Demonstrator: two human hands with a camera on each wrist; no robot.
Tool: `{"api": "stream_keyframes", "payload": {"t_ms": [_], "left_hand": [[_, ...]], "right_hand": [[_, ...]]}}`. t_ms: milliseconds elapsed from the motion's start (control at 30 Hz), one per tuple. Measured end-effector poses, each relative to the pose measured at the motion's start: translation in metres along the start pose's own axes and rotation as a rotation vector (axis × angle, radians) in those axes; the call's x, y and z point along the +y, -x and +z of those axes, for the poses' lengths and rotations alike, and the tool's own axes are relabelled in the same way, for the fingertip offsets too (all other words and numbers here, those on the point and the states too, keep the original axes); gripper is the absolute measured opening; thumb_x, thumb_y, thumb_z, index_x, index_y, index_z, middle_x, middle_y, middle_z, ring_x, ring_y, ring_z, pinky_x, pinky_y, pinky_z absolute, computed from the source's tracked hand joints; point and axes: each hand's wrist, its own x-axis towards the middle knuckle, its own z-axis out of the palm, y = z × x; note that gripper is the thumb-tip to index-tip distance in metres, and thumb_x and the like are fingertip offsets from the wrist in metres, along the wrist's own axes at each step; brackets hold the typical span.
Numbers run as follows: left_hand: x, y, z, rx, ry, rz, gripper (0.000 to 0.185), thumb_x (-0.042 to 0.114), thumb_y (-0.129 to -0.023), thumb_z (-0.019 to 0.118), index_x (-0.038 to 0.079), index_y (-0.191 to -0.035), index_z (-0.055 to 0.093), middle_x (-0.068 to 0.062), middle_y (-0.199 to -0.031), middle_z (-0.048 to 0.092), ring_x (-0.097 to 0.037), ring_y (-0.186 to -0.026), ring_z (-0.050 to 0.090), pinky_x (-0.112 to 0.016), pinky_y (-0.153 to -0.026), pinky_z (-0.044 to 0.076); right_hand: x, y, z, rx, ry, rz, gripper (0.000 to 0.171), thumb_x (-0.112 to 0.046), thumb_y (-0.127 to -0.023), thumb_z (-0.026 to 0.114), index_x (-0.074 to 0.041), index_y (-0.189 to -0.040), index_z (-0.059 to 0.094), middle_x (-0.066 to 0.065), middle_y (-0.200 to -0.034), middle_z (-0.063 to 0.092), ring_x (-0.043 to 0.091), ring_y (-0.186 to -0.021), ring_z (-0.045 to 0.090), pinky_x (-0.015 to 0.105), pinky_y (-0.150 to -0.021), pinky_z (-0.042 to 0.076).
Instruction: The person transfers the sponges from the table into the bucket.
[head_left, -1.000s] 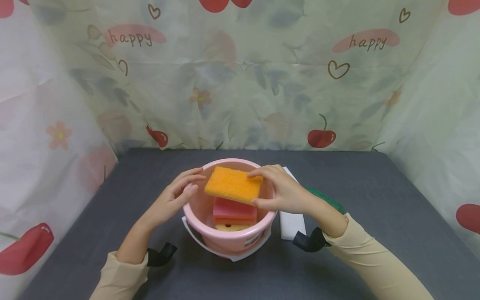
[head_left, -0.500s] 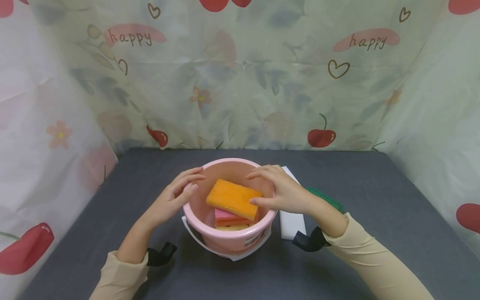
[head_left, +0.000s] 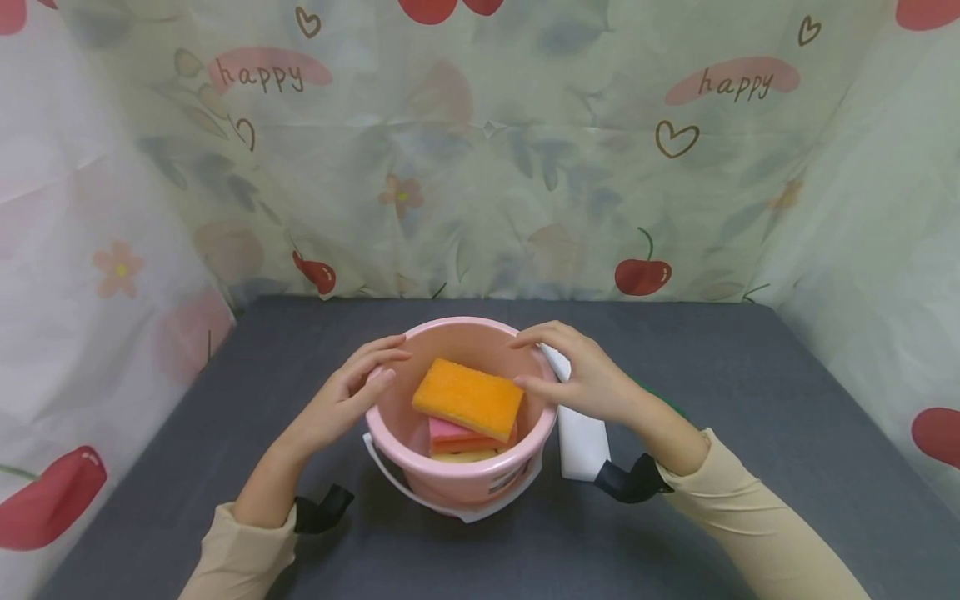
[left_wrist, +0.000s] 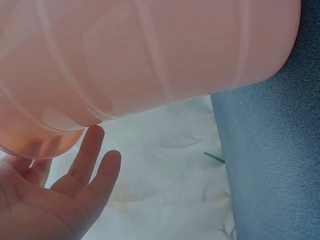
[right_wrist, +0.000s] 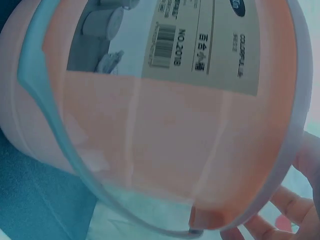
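Observation:
A pink bucket (head_left: 390,433) stands mid-table. Inside, an orange sponge (head_left: 468,398) lies tilted on a pink sponge (head_left: 448,431), with a pale yellow one (head_left: 465,456) underneath. My left hand (head_left: 390,360) rests with relaxed fingers on the bucket's left rim; in the left wrist view its fingers (left_wrist: 95,160) touch the bucket wall (left_wrist: 150,50). My right hand (head_left: 521,362) hovers at the right rim, fingers loosely curved and holding nothing. The right wrist view shows the bucket's labelled side (right_wrist: 200,45) and white handle (right_wrist: 50,120), with fingertips (right_wrist: 300,215) at the lower right.
A white block (head_left: 581,437) lies on the dark grey table (head_left: 750,417) just right of the bucket, partly under my right hand. Patterned curtain walls (head_left: 480,167) close in the back and both sides.
The right hand let go of the orange sponge, which dropped onto the pink sponge in the bucket. That hand then drew slightly right. The left hand stayed put.

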Motion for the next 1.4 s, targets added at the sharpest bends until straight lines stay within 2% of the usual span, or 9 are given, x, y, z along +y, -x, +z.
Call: {"api": "stream_keyframes", "payload": {"t_ms": [300, 433, 633, 1033, 1400], "left_hand": [[0.001, 0.000, 0.000, -0.002, 0.003, 0.000, 0.034, 0.015, -0.097, 0.046, 0.005, -0.129, 0.051, -0.010, -0.149, 0.033, -0.031, -0.135, 0.030, -0.055, -0.106, 0.034], [0.001, 0.001, 0.000, -0.003, 0.005, -0.003, 0.034, 0.015, -0.097, 0.046, 0.005, -0.129, 0.051, -0.010, -0.149, 0.032, -0.031, -0.136, 0.030, -0.056, -0.105, 0.034], [0.001, 0.001, 0.000, -0.004, 0.007, -0.008, 0.034, 0.016, -0.097, 0.046, 0.006, -0.129, 0.050, -0.010, -0.149, 0.031, -0.032, -0.136, 0.029, -0.058, -0.105, 0.034], [0.000, 0.000, 0.000, -0.009, 0.010, 0.000, 0.034, 0.016, -0.097, 0.046, 0.006, -0.129, 0.051, -0.010, -0.149, 0.032, -0.033, -0.136, 0.029, -0.058, -0.105, 0.032], [0.001, 0.000, 0.000, -0.005, 0.007, 0.004, 0.034, 0.015, -0.097, 0.045, 0.005, -0.129, 0.051, -0.009, -0.149, 0.033, -0.030, -0.136, 0.030, -0.056, -0.106, 0.032]], "right_hand": [[0.009, 0.005, -0.005, 0.043, 0.004, 0.034, 0.038, -0.020, -0.082, 0.071, -0.011, -0.117, 0.061, 0.004, -0.118, 0.060, 0.021, -0.113, 0.052, 0.048, -0.099, 0.043], [0.013, 0.006, -0.008, 0.052, 0.009, 0.076, 0.036, -0.021, -0.083, 0.070, -0.013, -0.116, 0.061, 0.004, -0.119, 0.060, 0.020, -0.113, 0.052, 0.047, -0.099, 0.043], [0.024, 0.005, -0.012, 0.054, 0.016, 0.166, 0.035, -0.021, -0.085, 0.067, -0.010, -0.118, 0.060, 0.007, -0.122, 0.058, 0.025, -0.117, 0.050, 0.051, -0.103, 0.039], [0.069, 0.004, -0.014, 0.053, 0.008, 0.312, 0.037, -0.025, -0.091, 0.060, -0.007, -0.122, 0.055, 0.016, -0.128, 0.054, 0.035, -0.122, 0.048, 0.055, -0.105, 0.035], [0.103, 0.003, -0.014, 0.045, 0.003, 0.447, 0.043, -0.026, -0.090, 0.061, -0.003, -0.126, 0.052, 0.022, -0.132, 0.051, 0.039, -0.127, 0.044, 0.053, -0.106, 0.035]]}}
